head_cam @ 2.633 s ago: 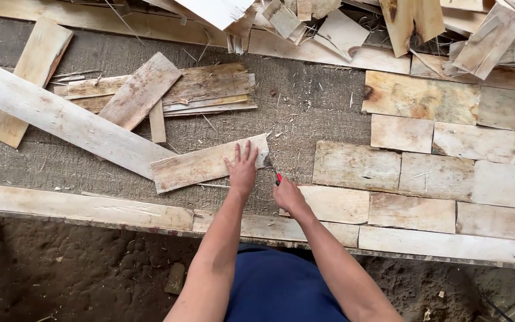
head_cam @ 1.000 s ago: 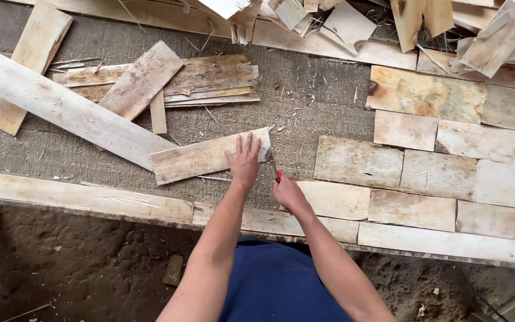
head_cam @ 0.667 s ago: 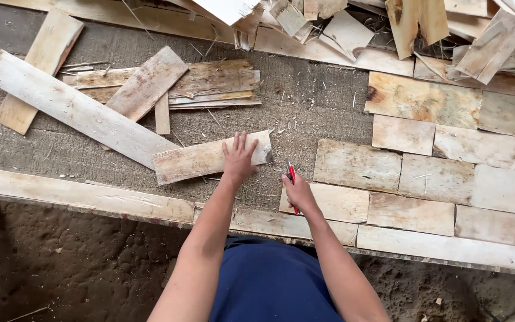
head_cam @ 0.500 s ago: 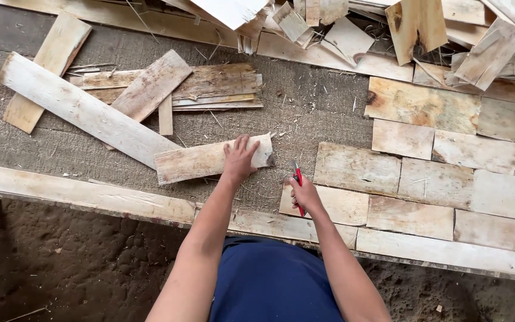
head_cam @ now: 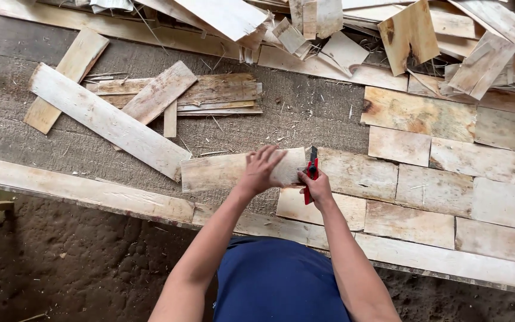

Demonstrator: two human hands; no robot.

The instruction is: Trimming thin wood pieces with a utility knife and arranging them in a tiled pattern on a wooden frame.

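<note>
The left hand (head_cam: 262, 172) lies flat with fingers spread on a short pale wooden board (head_cam: 222, 171), pinning it to the rough grey-brown work surface (head_cam: 305, 113). The right hand (head_cam: 317, 186) has its fingers wrapped tight round a red-handled utility knife (head_cam: 311, 174), whose black tip stands at the board's right end, just where that end meets the first laid plank. By the look of it the step in hand is trimming or scoring the board's right end so that it butts against the laid pieces; the blade's exact contact with the wood is too small to tell. The next move, I judge, calls for a steady draw of the blade along that end while the flat hand keeps the board from sliding, with the spread fingertips kept clear of the blade's line.

To the right of the board runs a patchwork of fitted wooden planks (head_cam: 436, 161) in several rows. To the upper left of the board a long pale plank (head_cam: 108, 121) lies aslant, its lower end just beside the board's left end, and beyond that is a small stack of thin slats (head_cam: 204, 95). Well above the board a heap of offcuts (head_cam: 388, 36) crowds the far edge. Below the board a long edge plank (head_cam: 78, 189) borders the surface, with dark earth (head_cam: 61, 262) under it. Nothing sits on the cut line itself; the long plank hems in the board's left end
</note>
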